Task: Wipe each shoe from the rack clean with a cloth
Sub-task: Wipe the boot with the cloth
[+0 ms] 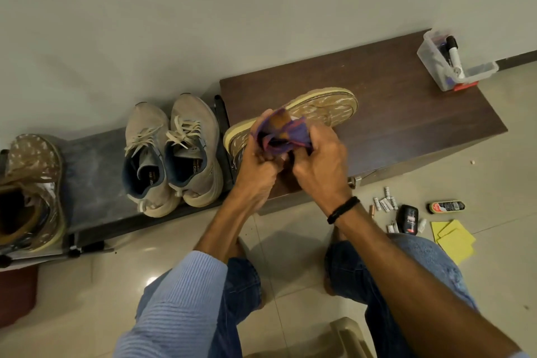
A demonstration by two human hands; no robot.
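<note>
A tan patterned shoe with a cream sole lies on its side on the dark wooden cabinet. In front of it, both hands bunch a purple and orange cloth. My left hand grips the cloth from the left and my right hand grips it from the right. The shoe's heel end is hidden behind the hands. Its matching tan shoe stands at the far left of the low grey rack. A pair of grey laced sneakers stands on the rack beside the cabinet.
A clear plastic box with markers sits at the cabinet's right end. On the tiled floor to the right lie several batteries, a black polish bottle, a dark tin and yellow sheets. A wall rises behind.
</note>
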